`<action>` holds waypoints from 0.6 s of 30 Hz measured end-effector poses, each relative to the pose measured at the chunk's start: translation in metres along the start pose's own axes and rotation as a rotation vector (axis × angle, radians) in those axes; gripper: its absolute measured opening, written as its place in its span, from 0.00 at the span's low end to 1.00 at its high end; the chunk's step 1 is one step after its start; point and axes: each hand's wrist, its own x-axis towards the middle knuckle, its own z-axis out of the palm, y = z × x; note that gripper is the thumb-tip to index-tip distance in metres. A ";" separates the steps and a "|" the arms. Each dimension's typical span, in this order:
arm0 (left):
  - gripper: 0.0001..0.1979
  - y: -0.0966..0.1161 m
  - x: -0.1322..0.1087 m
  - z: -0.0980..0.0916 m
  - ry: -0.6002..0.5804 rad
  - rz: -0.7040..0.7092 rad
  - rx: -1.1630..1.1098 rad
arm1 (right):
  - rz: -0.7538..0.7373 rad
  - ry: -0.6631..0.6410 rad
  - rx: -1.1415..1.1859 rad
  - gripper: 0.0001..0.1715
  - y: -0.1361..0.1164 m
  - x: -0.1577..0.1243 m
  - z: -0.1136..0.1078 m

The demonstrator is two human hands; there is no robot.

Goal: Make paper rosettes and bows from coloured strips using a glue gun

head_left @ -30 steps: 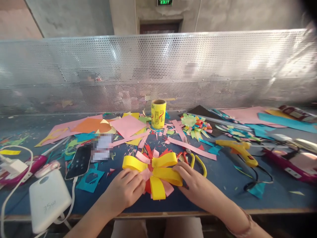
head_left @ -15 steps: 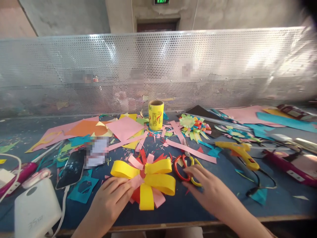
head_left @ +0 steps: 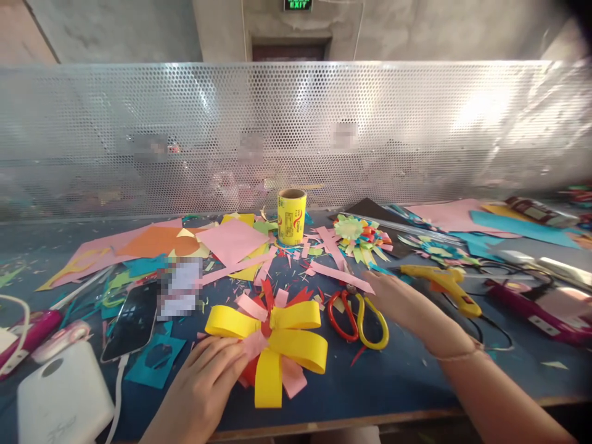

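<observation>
My left hand is closed on the left side of a paper flower, with a pink paper piece at its fingertips. The flower has yellow strip loops over pink and red paper and lies near the table's front edge. Stretched forward, my right hand is over the right end of a pink paper strip; its fingers are mostly hidden, and I cannot tell whether it grips the strip. Scissors with one red and one yellow handle lie just left of my right hand, the handles toward me.
A yellow cardboard tube stands at the back middle, amid paper scraps. A yellow glue gun with its cord lies right. Finished-looking paper rosettes lie behind. On the left are a phone and a white power bank.
My right hand has moved from the scissors handles forward to the end of the pink strip, leaving the scissors on the table. My left hand stays at the flower.
</observation>
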 end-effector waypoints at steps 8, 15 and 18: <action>0.16 0.003 -0.003 -0.012 0.045 -0.008 -0.035 | 0.060 -0.172 -0.015 0.13 -0.008 0.016 0.007; 0.17 0.003 0.000 -0.024 0.017 -0.001 -0.057 | 0.207 -0.261 0.012 0.14 -0.015 0.024 -0.005; 0.16 0.002 0.003 -0.031 0.052 0.008 -0.077 | 0.334 -0.163 0.053 0.13 -0.009 0.023 -0.016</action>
